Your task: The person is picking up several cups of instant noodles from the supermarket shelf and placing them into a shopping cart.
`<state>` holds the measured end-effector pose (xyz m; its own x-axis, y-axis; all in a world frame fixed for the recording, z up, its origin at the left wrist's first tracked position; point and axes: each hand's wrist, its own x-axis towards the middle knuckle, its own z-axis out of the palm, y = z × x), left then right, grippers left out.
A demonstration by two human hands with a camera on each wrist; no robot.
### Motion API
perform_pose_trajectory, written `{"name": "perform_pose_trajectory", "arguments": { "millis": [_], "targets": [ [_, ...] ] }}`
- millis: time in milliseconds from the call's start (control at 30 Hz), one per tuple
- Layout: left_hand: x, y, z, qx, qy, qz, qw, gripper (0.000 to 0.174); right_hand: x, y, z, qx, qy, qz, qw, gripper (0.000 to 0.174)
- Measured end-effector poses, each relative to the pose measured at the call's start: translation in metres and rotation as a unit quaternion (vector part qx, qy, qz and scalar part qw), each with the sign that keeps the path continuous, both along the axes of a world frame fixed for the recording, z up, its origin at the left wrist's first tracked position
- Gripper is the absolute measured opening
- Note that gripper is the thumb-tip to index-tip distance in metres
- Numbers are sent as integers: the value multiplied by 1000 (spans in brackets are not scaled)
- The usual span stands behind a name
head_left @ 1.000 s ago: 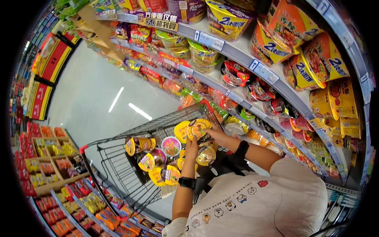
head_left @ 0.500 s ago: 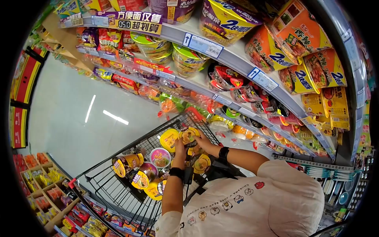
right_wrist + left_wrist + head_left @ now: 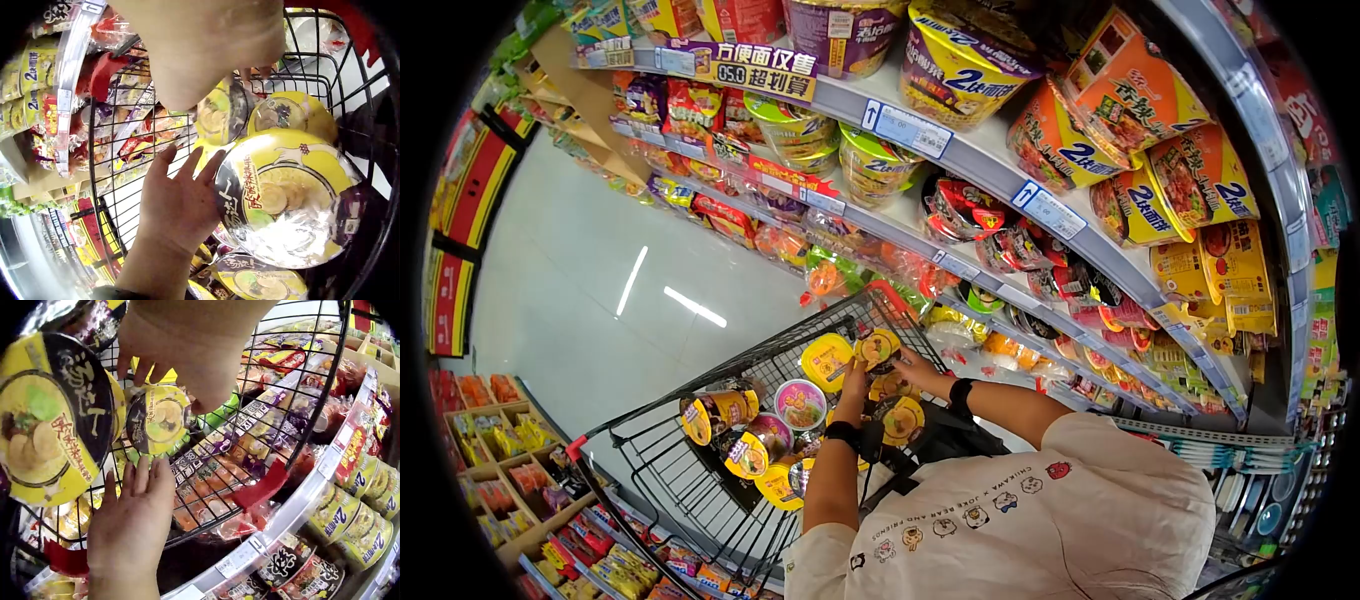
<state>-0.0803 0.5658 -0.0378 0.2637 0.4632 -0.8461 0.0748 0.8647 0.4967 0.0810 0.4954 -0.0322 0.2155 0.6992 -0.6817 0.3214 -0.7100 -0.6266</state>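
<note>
A yellow-and-black instant noodle cup (image 3: 877, 347) is held between both hands above the shopping cart (image 3: 690, 400), its printed lid facing up. My left hand (image 3: 854, 385) grips the cup's near left side, and my right hand (image 3: 915, 371) grips its right side. In the left wrist view, fingers of both hands meet the noodle cup (image 3: 157, 419) from opposite sides. A larger yellow-and-black noodle bowl (image 3: 287, 200) lies below the hands in the right wrist view. Beside the held cup, a yellow-lidded tub (image 3: 827, 361) sits in the cart.
A pink-rimmed noodle cup (image 3: 800, 404) and several yellow and brown ones lie in the cart. Shelves (image 3: 1000, 190) of noodle bowls and packets curve along the right. Bins of snack packets (image 3: 510, 440) stand at lower left, with grey floor (image 3: 580, 260) between.
The head view has shifted, so the cart and hands appear farther left and lower. Both hands still hold the noodle cup, which looks slightly smaller in view.
</note>
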Motion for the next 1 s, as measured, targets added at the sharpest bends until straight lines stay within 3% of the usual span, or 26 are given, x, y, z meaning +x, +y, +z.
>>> {"name": "perform_pose_trajectory", "arguments": {
  "millis": [100,167,200,233,267,300,333,367,433,500,533,633,667,800,900,1000],
  "targets": [
    [-3,-6,-6,17,30,-69,997,51,-1,-1,20,-47,-41,82,995,69],
    [-6,-19,4,37,-32,-17,999,22,-9,-6,38,-18,-68,123,990,58],
    [-5,-25,-4,1,-20,36,999,19,-11,-7,56,-20,-61,146,987,56],
    [-7,-29,7,-3,-39,29,999,20,-9,-7,67,-19,-54,169,984,54],
    [-8,-42,-104,27,-9,-1,1000,37,-8,-9,69,3,-38,175,984,52],
    [-9,-46,-42,87,13,30,996,42,-5,-14,58,27,-21,184,982,50],
    [-13,-45,-31,121,5,40,992,23,-5,-21,44,130,-35,145,980,44],
    [-14,-44,-10,170,84,8,982,31,-3,-20,51,104,22,140,984,44],
    [-14,-53,41,254,249,-46,934,51,-3,-21,54,75,22,82,994,45],
    [-19,-58,46,416,283,-66,862,51,-2,-22,67,99,83,60,990,45],
    [-18,-60,55,447,271,-52,851,51,-3,-21,69,125,93,58,986,44],
    [-12,-69,99,508,272,-15,817,48,2,-23,108,125,118,59,983,40],
    [-9,-76,126,516,289,-28,806,50,2,-24,98,197,121,62,971,36],
    [-7,-111,178,655,342,-78,669,55,2,-35,138,227,210,25,951,33],
    [-8,-135,214,697,371,-77,609,56,0,-41,141,307,199,63,929,32],
    [-18,-163,237,682,392,-49,615,62,-8,-56,158,392,171,70,901,33]
  ]
}}
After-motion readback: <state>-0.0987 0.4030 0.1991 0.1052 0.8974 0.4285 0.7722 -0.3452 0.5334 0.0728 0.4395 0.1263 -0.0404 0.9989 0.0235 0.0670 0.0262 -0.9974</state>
